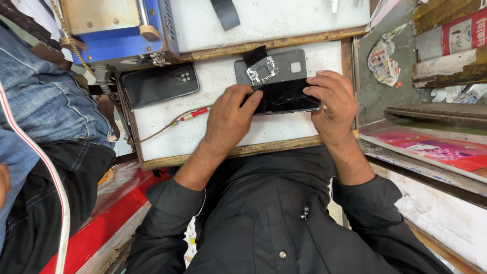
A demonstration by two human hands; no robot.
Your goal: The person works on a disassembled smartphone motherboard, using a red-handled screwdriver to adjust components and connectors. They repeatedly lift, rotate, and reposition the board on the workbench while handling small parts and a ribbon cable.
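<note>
Fingers of both hands pinch a glossy black phone screen (286,96), left hand (229,119) curled over its near end, right hand (332,104) clamping the far edge. It sits flat on a scuffed white wood-framed board (203,133), just beside a grey phone back (289,65) with metal bracket. Another dark phone (160,83) lies off to the side.
</note>
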